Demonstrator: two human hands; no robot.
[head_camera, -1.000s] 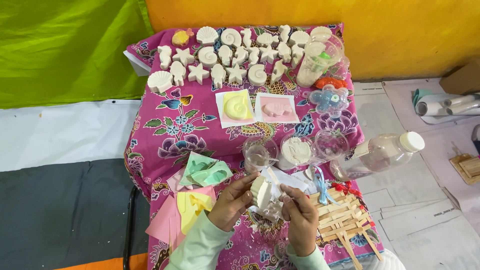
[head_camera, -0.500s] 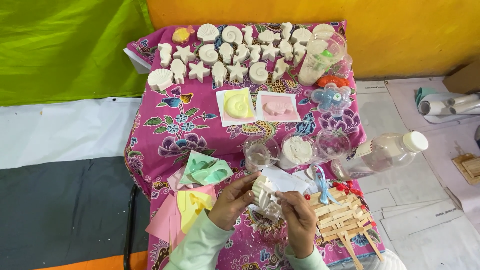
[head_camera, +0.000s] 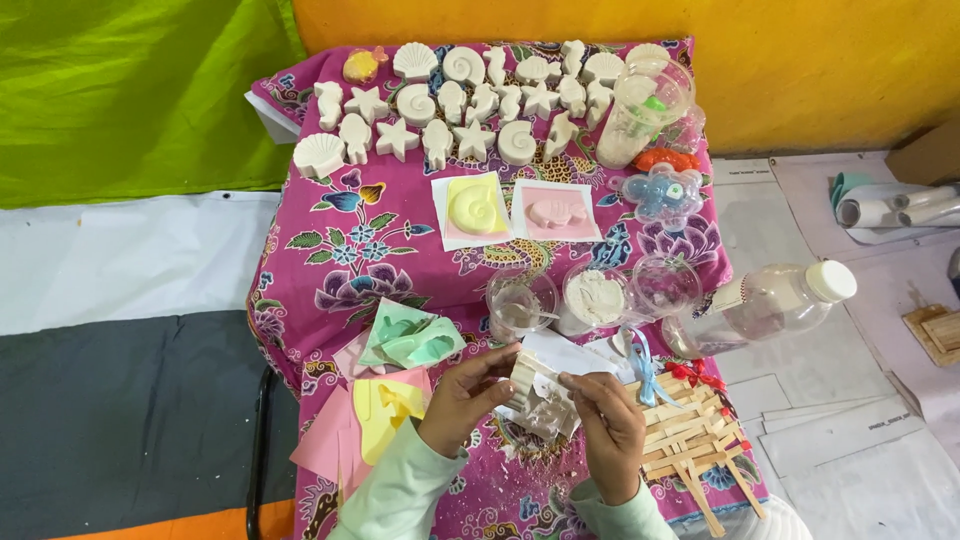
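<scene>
Over the near edge of a table covered in pink flowered cloth (head_camera: 350, 270), my left hand (head_camera: 462, 398) grips a small white plaster shell figure (head_camera: 526, 375). My right hand (head_camera: 607, 428) pinches the figure's other side together with a crumpled clear plastic bag (head_camera: 545, 412) hanging under it. White crumbs lie on the cloth below my hands. Pale green sleeves cover both forearms.
Rows of white plaster figures (head_camera: 470, 100) fill the far end. Yellow (head_camera: 473, 208) and pink (head_camera: 555, 211) moulds lie mid-table. Three clear cups (head_camera: 595, 297), a tall cup (head_camera: 640, 115), a lying plastic bottle (head_camera: 765, 305), wooden sticks (head_camera: 690, 425), and green (head_camera: 410, 338) and yellow (head_camera: 385, 408) moulds surround my hands.
Both hands have turned the white figure slightly and shifted their grip; the bag under it has bunched closer to my right hand. Nothing else on the table has moved.
</scene>
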